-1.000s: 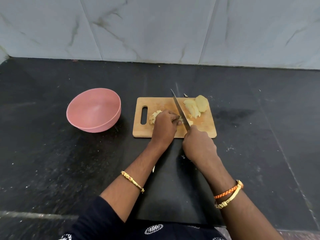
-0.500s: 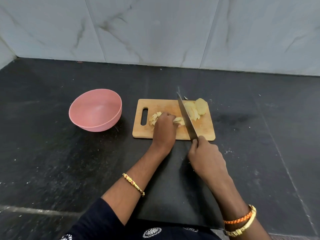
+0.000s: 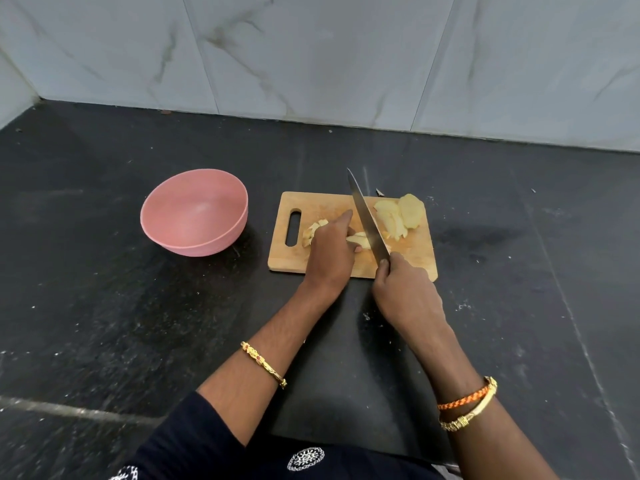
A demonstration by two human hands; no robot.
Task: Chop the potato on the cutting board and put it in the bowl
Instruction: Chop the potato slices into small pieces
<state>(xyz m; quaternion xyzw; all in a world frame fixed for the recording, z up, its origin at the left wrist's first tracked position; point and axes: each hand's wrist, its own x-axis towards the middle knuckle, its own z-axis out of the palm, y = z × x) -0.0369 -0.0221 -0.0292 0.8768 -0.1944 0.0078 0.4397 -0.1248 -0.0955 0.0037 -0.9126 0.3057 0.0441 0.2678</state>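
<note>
Pink bowl (image 3: 194, 213) on the desk (image 3: 104, 306), left of the cutting board (image 3: 322, 206), nothing inside. Left hand (image 3: 330, 252) curled over potato pieces (image 3: 356, 239) mid-board; more slices (image 3: 398, 216) at far right. Right hand (image 3: 405, 292) wrapped round knife (image 3: 367, 220).

No writing to read anywhere here: no label, brand, number or sign shows on anything in view.
</note>
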